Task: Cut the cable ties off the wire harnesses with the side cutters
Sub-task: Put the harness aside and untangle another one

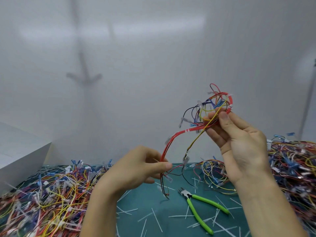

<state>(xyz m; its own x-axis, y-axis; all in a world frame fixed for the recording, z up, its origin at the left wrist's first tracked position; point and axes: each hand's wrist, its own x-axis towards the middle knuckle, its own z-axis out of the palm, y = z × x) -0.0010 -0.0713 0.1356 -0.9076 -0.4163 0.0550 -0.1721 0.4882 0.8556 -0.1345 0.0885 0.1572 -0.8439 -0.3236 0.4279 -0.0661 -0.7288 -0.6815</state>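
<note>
While both hands hold one wire harness (198,128) up over the mat, the side cutters (189,197) lie untouched below and between them, their green handles spread apart and the jaws pointing towards the left hand's fingers. The right hand (239,139) is raised, palm to the camera. Its thumb (225,118) presses the red strand of the harness against the fingertips behind it, so the tangled loop of red, blue, yellow and black wires stands just above and beyond those fingers. From there the red strand runs down and left to the left hand (136,166), which pinches it between thumb and forefinger, the other fingers curled beneath. The loose ends hang just below that pinch. A white cable tie (187,130) wraps the red strand between the two grips, nearer the right fingers. Two more white ties (230,106) sit on the loop just past the right thumb tip. Cut white tie pieces (156,219) litter the green mat (171,202) under the wrists. Heaps of harnesses (47,194) lie out to either side of the hands.
</note>
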